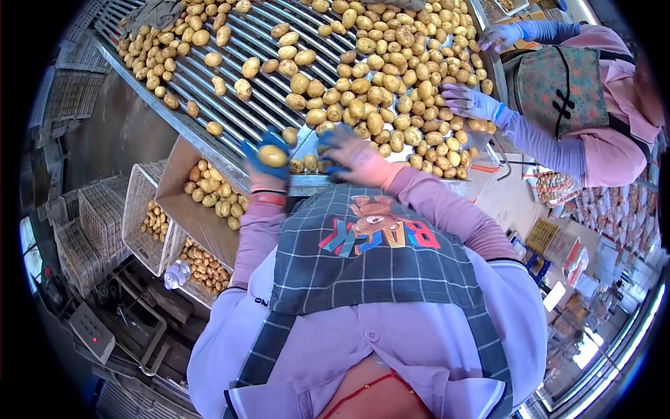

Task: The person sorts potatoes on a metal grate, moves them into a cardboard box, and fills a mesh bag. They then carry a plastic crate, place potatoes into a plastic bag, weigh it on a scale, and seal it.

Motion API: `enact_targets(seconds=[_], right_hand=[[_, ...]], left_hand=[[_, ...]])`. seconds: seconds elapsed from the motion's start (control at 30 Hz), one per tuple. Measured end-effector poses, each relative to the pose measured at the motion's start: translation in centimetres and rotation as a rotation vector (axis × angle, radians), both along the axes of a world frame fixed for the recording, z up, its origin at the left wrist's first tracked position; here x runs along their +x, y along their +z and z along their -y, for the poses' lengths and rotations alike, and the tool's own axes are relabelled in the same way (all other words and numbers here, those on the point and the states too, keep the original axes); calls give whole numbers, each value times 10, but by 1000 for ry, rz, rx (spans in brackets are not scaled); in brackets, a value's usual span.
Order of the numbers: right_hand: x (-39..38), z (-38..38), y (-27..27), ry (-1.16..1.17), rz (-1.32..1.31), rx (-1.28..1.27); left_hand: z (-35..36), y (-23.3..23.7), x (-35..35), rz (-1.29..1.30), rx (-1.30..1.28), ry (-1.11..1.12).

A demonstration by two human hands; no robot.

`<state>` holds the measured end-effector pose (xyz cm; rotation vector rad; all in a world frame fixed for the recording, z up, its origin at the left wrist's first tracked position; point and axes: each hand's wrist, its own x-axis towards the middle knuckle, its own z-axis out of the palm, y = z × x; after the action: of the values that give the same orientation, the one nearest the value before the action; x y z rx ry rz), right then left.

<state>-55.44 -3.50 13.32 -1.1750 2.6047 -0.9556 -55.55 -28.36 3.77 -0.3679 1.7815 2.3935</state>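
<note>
Many yellow potatoes (377, 98) lie on a metal roller table (265, 91), thickest at its right half. My left hand (267, 160), in a blue and pink glove, is at the table's near edge with a potato (272, 156) in its fingers. Just right of it, my right hand (352, 157), in a similar glove, reaches over the near potatoes; it is blurred, and whether its fingers hold one cannot be made out. A few potatoes lie between my two hands along the edge.
Across the table's right end, a co-worker's gloved hands (474, 103) touch the potatoes. Below the left edge stand a cardboard-lined bin (185, 150) and white crates (143, 209) holding potatoes. A grey cloth (150, 15) lies at the upper left. A bottle (177, 274) stands by the crates.
</note>
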Motion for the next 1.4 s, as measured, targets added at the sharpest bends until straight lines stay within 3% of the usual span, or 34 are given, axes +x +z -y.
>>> enact_targets(seconds=[0.07, 0.1, 0.17, 0.2, 0.23, 0.27, 0.3, 0.33, 0.37, 0.4, 0.43, 0.47, 0.5, 0.57, 0.6, 0.63, 0.67, 0.7, 0.73, 0.77, 0.8, 0.83, 0.9, 0.97, 1.0, 1.07, 1.1, 1.17, 1.2, 1.23, 1.3, 1.33, 1.37, 1.4], right_hand=[[-10, -67, -32, 23, 19, 345], [-21, -97, -18, 35, -27, 513], [-41, -151, -39, -182, -56, 748], [-51, -168, -44, -298, -154, 756], [-62, -180, -49, -467, -40, 825], [-74, -179, -56, -734, -56, 662], [-85, -170, -63, -813, -318, 473], [-92, -139, -38, -814, -286, 381], [-99, -96, -11, -818, -254, 289], [-99, -65, -25, -682, -291, 78], [-97, -21, -13, -554, -242, 122], [-81, 19, -7, -385, 12, 301], [-63, 44, 2, -125, -126, 188], [-26, 56, -38, 367, 51, 156], [-21, 45, -41, 368, 17, 166], [-21, 20, -43, 367, -17, 171], [-26, -7, -48, 293, -56, 224], [-32, -35, -51, 218, -96, 276], [-37, -56, -41, 163, -108, 320], [-39, -74, -30, 104, -122, 365], [-39, -88, -31, 7, -102, 405], [-37, -97, -34, -94, -80, 445], [-24, -100, -47, -293, -116, 362], [-2, -85, -52, -459, -123, 278], [12, -75, -56, -528, -113, 219], [25, -67, -57, -551, -81, 186], [22, -68, -48, -490, -71, 221], [20, -77, -49, -497, 15, 200], [19, -77, -51, -514, 15, 200], [19, -76, -51, -527, 19, 204], [21, -72, -58, -543, -45, 233], [18, -70, -60, -541, -48, 256], [16, -68, -62, -541, -49, 279], [15, -67, -64, -536, -48, 277]], left_hand=[[59, 60, -7, 65, 965, 159], [91, 63, -5, 3, 1149, 50], [149, 57, 25, 116, 761, 285], [178, 37, 47, 58, 808, 168], [195, 23, 70, 257, 574, 444], [219, -15, 97, 368, 474, 585], [247, -61, 126, 473, 489, 676], [250, -86, 136, 639, 410, 939], [211, -46, 134, 660, 193, 937], [208, -56, 131, 419, -192, 944], [205, -67, 130, 169, -567, 924], [149, 5, 91, 289, -755, 944], [124, 23, 66, 117, -842, 908], [89, 57, 29, -130, -956, 701], [67, 51, 19, -284, -1018, 672], [39, 71, 15, -186, -1035, 451], [25, 59, 18, 90, -1236, 153], [6, 58, 17, 240, -993, -95], [-20, 42, 25, 44, -1101, -164], [-33, 51, 22, -86, -930, -358], [-41, 67, 18, -125, -541, -328], [-35, 80, 2, -141, -487, -438], [-23, 90, -43, -306, -653, -188], [-3, 72, -99, -320, -672, 406], [13, 45, -125, -328, -676, 417], [47, -6, -169, -150, -1050, 372], [28, 23, -161, -255, -1292, 173], [35, 59, -164, -345, -867, -459], [40, 100, -176, -55, -771, -702], [51, 95, -188, 3, -651, -565], [72, 83, -219, -465, -906, 11], [89, 68, -242, -516, -1186, 315], [100, 59, -259, -383, -1341, 437], [109, 53, -266, -146, -1285, 54]])
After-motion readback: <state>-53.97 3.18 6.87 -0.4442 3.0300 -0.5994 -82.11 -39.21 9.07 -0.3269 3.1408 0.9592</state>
